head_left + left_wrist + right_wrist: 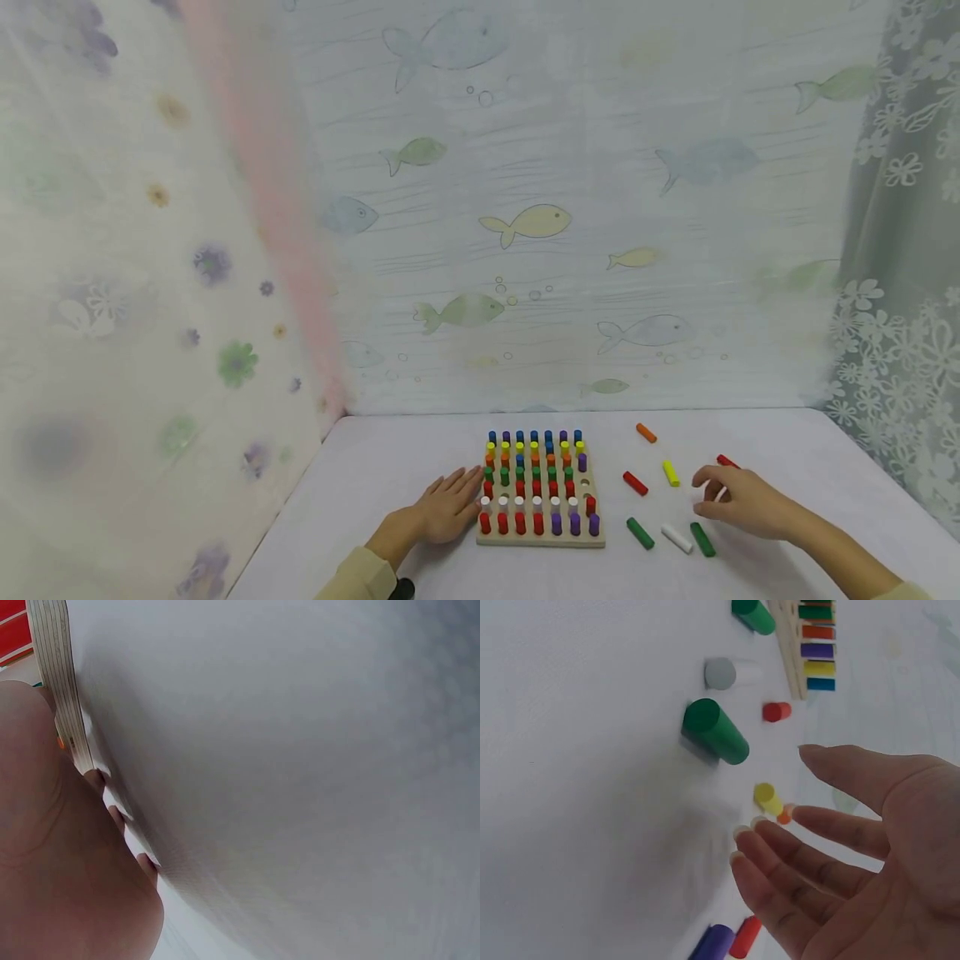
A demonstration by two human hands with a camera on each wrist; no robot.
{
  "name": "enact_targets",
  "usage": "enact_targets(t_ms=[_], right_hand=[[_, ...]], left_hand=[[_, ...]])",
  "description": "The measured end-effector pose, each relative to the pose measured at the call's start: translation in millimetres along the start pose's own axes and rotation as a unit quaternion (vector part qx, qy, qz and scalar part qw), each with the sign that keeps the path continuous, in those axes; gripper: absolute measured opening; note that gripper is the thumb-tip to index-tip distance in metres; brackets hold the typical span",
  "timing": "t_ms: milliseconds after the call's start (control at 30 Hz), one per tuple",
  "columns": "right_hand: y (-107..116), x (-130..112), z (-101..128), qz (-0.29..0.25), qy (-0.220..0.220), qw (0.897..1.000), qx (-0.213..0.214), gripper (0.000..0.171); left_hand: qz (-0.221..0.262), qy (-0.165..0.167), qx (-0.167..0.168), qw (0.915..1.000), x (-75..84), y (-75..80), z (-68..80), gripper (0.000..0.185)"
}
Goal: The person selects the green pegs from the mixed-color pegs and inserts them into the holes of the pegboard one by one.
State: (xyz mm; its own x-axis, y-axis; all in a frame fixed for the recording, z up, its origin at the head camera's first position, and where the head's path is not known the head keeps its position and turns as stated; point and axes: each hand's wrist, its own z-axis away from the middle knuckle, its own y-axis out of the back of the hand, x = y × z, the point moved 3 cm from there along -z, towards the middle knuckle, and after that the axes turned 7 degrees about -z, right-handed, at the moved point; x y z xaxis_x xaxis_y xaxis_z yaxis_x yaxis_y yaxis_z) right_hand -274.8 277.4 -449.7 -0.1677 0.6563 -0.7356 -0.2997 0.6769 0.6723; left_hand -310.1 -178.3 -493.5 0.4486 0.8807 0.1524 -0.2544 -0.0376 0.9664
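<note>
A wooden pegboard (pixel 540 540) carries rows of coloured pegs, with a bare hole (pixel 585 482) showing near its right side. My left hand (pixel 450 505) lies flat on the table at the board's left edge, thumb side against the wood; the left wrist view shows the board's layered side (pixel 60 682) beside the hand. My right hand (pixel 742 502) hovers over the table right of the board, fingers relaxed and apart, nothing between them. Close by are a green peg (pixel 718 733), a white peg (pixel 677 538), a yellow peg (pixel 671 473) and a red peg (pixel 727 461).
Another green peg (pixel 641 533), a red peg (pixel 635 483) and an orange peg (pixel 646 432) lie between board and right hand or farther back. In the right wrist view a purple peg (pixel 714 943) lies beside a red one. A fish-patterned curtain (pixel 585 250) hangs behind the table.
</note>
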Motion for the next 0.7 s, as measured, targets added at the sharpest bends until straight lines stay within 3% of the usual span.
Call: enact_targets(t_ms=[233,467,700], right_hand=[[-7.7,8.9,0.4,-0.025,-0.032,0.999,-0.026,0.031],[-13.9,11.2,1.5,-0.057,-0.025,0.997,-0.048,0.027],[-22.2,11.7,0.4,-0.041,-0.017,0.998,-0.032,0.022]], left_hand=[[0.005,-0.007,0.0,1.0,-1.4,-0.6,0.1,0.066],[0.012,-0.016,0.019,0.9996,-9.3,-10.2,-7.2,0.068],[0.012,-0.01,0.003,0.9999,-1.5,0.1,-0.7,0.065]])
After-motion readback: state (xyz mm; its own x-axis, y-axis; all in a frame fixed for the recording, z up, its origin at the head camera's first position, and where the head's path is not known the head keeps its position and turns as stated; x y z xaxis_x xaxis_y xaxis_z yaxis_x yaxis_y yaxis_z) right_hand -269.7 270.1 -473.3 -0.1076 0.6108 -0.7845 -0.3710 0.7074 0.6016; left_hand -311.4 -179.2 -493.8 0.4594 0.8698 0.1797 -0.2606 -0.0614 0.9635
